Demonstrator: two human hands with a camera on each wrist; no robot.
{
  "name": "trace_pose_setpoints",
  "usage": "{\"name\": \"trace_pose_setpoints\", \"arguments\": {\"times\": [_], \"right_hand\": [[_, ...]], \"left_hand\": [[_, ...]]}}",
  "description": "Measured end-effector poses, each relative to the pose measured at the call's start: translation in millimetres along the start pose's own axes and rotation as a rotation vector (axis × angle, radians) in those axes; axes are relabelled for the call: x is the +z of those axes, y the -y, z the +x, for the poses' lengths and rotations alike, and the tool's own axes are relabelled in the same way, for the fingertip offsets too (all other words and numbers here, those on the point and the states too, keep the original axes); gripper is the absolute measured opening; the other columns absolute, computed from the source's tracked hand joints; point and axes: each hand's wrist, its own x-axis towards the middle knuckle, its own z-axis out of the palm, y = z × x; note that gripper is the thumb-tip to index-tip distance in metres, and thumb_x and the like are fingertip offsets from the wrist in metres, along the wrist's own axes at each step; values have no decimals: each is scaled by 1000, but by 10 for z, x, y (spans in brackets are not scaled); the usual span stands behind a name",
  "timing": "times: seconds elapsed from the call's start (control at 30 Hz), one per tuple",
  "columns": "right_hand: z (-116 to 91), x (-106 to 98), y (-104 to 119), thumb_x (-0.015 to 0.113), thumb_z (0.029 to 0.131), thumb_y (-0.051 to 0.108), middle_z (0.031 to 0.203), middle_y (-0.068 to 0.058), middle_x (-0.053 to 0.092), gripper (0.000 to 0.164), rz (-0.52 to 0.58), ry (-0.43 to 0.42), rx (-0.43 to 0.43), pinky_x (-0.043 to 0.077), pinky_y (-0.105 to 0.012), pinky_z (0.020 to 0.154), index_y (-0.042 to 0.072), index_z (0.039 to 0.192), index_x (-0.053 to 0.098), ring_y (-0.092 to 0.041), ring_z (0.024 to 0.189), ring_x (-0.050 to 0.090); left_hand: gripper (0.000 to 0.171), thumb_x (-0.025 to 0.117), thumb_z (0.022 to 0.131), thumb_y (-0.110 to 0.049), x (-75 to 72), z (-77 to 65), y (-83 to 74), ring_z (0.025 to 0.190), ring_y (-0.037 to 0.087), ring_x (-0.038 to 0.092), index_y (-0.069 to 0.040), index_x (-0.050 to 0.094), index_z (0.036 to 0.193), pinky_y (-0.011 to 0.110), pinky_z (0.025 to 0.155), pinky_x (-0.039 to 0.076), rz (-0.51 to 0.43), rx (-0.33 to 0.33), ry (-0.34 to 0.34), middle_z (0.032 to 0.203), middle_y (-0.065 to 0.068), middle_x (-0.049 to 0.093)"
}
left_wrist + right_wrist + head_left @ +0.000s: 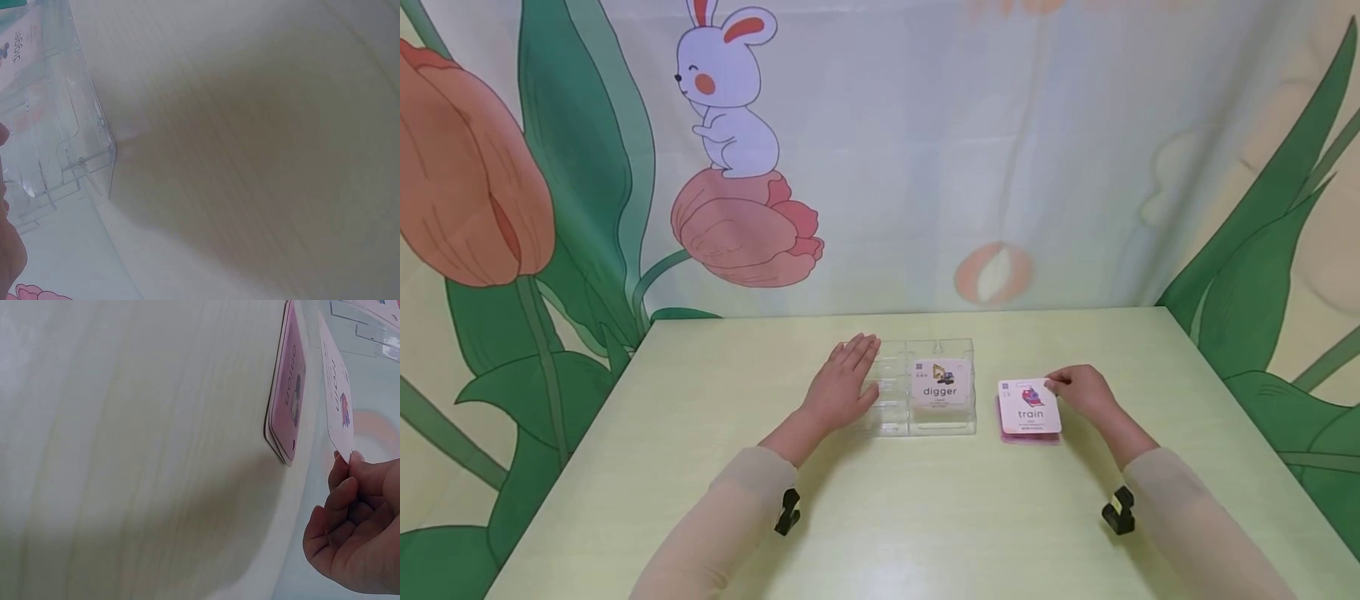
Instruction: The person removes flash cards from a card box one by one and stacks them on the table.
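My right hand (1084, 392) pinches a white train card (1028, 417) by its upper right corner. In the right wrist view that train card (338, 394) is raised above a small stack of pink cards (290, 394), the top one reading "onion". My left hand (844, 385) lies with straight fingers along the left side of a clear plastic rack (891, 429). A digger card (940, 398) stands in the rack's right column. The left wrist view shows only a sliver of the left hand (9, 250) beside the clear rack (69, 112).
The rack and cards are on a pale wood-grain table (925, 517). Behind it hangs a curtain (895, 167) printed with tulips and a rabbit. Black wrist mounts (787, 512) sit at both sleeves.
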Motion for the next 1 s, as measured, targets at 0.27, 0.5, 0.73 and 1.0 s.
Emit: {"name": "trace_pose_setpoints", "arguments": {"times": [0.27, 0.5, 0.73, 1.0], "right_hand": [[41, 54, -22, 54, 104, 10, 122, -34, 67, 32, 9, 1, 13, 57, -49, 92, -14, 123, 65, -39, 104, 64], [58, 86, -47, 54, 104, 9, 125, -34, 66, 32, -3, 17, 19, 55, -53, 98, -14, 123, 65, -43, 111, 63], [83, 114, -67, 54, 104, 10, 125, -33, 66, 32, -20, 23, 22, 54, -52, 98, -13, 122, 66, -39, 107, 62], [105, 153, -86, 57, 103, 10, 120, -32, 68, 31, -44, 20, 8, 55, -51, 96, -14, 120, 67, -38, 103, 64]], "left_hand": [[67, 50, 104, -29, -15, -1, -10, 160, 33, 24, 0, 28, 161, 48, 133, 19, -14, -11, -7, 169, 16, 30], [67, 50, 104, -30, -19, -12, -8, 160, 33, 24, 0, 28, 160, 48, 133, 20, -20, -13, -8, 169, 16, 30], [67, 50, 104, -30, 5, 2, 4, 160, 32, 24, -1, 27, 161, 48, 134, 18, -10, -12, -4, 169, 15, 29], [68, 50, 104, -29, 1, 5, -5, 160, 33, 23, -1, 26, 161, 48, 134, 18, -20, -12, 2, 170, 16, 29]]}}
